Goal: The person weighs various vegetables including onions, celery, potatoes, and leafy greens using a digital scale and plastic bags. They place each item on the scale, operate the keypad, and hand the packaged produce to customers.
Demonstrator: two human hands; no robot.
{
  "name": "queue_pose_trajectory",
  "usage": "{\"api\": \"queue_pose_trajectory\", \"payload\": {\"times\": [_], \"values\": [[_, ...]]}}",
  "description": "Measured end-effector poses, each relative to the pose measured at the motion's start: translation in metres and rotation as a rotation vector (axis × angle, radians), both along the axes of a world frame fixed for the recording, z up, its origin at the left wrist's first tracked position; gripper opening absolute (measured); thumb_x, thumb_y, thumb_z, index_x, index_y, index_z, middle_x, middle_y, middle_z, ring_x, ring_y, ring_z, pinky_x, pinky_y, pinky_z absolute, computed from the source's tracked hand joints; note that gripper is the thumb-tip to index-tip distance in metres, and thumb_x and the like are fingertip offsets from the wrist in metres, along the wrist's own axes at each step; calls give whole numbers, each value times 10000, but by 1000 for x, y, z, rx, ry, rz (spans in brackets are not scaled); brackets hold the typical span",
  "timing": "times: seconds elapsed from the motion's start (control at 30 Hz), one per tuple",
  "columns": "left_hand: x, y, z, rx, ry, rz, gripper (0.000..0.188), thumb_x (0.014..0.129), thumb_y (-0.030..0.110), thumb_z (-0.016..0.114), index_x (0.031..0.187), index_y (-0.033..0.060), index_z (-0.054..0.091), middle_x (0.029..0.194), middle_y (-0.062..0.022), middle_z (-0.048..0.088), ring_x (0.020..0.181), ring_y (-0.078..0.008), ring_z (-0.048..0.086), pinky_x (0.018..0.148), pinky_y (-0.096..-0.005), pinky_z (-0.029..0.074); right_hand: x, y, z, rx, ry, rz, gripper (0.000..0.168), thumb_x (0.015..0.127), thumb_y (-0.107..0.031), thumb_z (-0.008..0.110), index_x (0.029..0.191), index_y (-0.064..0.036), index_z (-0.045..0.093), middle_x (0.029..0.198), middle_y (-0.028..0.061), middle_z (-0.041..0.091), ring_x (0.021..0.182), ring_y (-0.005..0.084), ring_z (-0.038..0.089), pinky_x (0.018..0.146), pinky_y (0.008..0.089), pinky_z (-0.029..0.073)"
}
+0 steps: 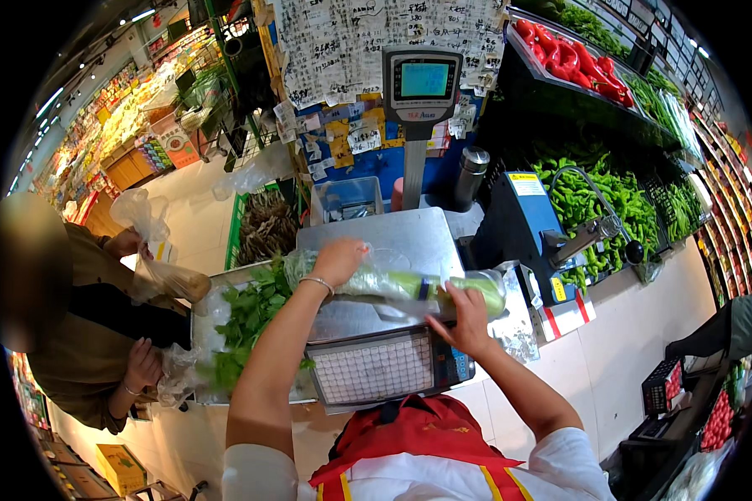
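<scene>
A bunch of celery [388, 285] in a clear plastic bag lies across the metal weighing plate [407, 232] of a label-printing scale, with a dark band around its stalks. Its green leaves [250, 325] spread out to the left over the counter. My left hand [338, 263], a bracelet at its wrist, grips the bag from above near the leafy end; its fingertips are partly hidden. My right hand [470, 319] holds the bag near the stalk end, thumb below and fingers on top, next to a small white patch. In front of me is the scale's keypad [376, 366].
At left a person [100, 313] holds a plastic bag with produce [169, 282]. A blue bag-sealing device [520, 225] stands right of the scale, before green peppers [595, 206]. Behind the plate rise the display post [413, 166], a plastic bin [348, 197] and a steel flask [472, 178].
</scene>
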State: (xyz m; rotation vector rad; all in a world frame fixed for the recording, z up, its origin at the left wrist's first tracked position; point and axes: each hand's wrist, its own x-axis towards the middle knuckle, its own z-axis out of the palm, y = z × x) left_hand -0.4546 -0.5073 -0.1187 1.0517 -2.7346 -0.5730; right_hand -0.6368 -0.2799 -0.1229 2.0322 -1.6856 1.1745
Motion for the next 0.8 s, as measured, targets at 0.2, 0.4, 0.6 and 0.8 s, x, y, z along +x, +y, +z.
{"api": "queue_pose_trajectory", "payload": {"times": [0.2,0.4,0.6,0.8], "values": [[6,26,4,-7,66,134,215,815,295,480,766,119,593,739,-117,609,688,-342,566,601,-446,431,-6,-21,23,347,-107,-15,1068,536,-306,828,1375,-109,199,1131,156,493,1055,314,433,919,412,351],[9,20,15,71,76,176,189,797,268,519,773,115,628,763,-107,629,720,-318,585,638,-423,452,3,-32,11,459,121,-39,917,569,-198,813,1334,-113,314,1070,128,543,1009,295,478,893,374,368],[25,30,-9,81,-290,9,322,857,306,410,876,77,635,897,-162,621,820,-367,573,741,-459,442,0,-19,25,396,53,149,818,545,-106,773,1269,-111,393,1251,125,403,1111,312,409,964,426,299],[41,62,6,110,-225,102,335,879,286,366,889,55,609,914,-182,611,830,-381,567,735,-476,434,34,-30,41,338,-1237,331,146,791,-78,581,936,-54,575,1171,59,468,1096,168,445,948,289,312]]}}
